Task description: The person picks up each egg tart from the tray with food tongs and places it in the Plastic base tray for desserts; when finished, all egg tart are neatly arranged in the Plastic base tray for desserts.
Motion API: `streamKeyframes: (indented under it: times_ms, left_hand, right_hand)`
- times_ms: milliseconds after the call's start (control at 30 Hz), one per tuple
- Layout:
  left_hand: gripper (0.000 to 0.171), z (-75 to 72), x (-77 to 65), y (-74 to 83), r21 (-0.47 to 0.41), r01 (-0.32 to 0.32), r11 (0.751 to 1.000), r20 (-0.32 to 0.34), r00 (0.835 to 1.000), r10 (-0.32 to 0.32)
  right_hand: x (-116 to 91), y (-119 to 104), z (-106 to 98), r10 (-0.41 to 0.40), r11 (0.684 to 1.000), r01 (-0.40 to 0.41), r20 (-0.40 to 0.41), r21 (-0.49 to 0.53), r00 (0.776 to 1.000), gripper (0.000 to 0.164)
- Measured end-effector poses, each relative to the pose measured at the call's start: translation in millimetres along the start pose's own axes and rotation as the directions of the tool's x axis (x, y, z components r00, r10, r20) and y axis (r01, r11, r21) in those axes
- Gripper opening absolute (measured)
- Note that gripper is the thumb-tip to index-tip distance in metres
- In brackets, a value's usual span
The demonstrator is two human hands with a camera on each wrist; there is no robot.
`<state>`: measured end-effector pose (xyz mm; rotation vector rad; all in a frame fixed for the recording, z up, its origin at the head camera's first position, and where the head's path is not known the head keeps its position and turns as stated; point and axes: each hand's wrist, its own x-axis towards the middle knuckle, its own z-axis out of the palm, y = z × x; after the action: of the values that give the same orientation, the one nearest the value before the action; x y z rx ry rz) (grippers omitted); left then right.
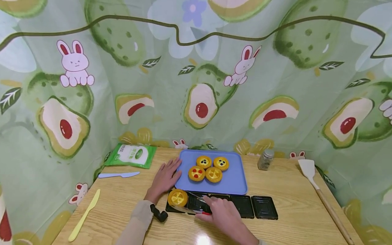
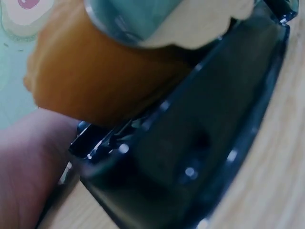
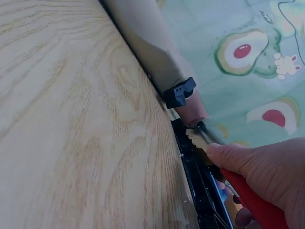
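Note:
My right hand [image 1: 225,216] grips red-handled metal tongs [image 3: 255,202] whose scalloped tips reach to the left. The tongs' two arms lie on either side of an egg tart [image 1: 177,196] with yellow fruit wedges on top. That tart is in the leftmost compartment of a black plastic tray [image 1: 242,207]; in the left wrist view its crust [image 2: 105,76] rises above the rim. Beside the left edge of a blue tray [image 1: 239,173], my left hand [image 1: 164,177] rests with fingers extended. Several tarts [image 1: 204,162] topped with berries or fruit sit together on the blue tray.
A green-and-white packet [image 1: 131,156] lies at the back left, near a blue knife [image 1: 119,175] and a yellow knife [image 1: 85,216]. At the right are a shaker jar [image 1: 265,160] and a white spatula [image 1: 307,170] with a wooden handle. Printed curtains surround the table.

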<state>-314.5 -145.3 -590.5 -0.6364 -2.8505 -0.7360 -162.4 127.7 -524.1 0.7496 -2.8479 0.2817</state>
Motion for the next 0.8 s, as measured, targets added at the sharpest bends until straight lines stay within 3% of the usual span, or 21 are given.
streamKeyframes:
  times_ms: [500,800]
  left_hand:
    - [0.06,0.6,-0.5,-0.3,0.017,-0.003,1.0,-0.003,1.0,0.003]
    - [0.059,-1.6,-0.9,3.4,0.015,-0.004,1.0,-0.012,1.0,0.004]
  right_hand:
    - [1.5,0.1,-4.7,0.03,0.999,-0.03,0.016,0.041,0.999,0.079]
    - [2.6,5.6,-8.7,0.056,0.997,-0.055,-0.021,0.056,0.998,0.083]
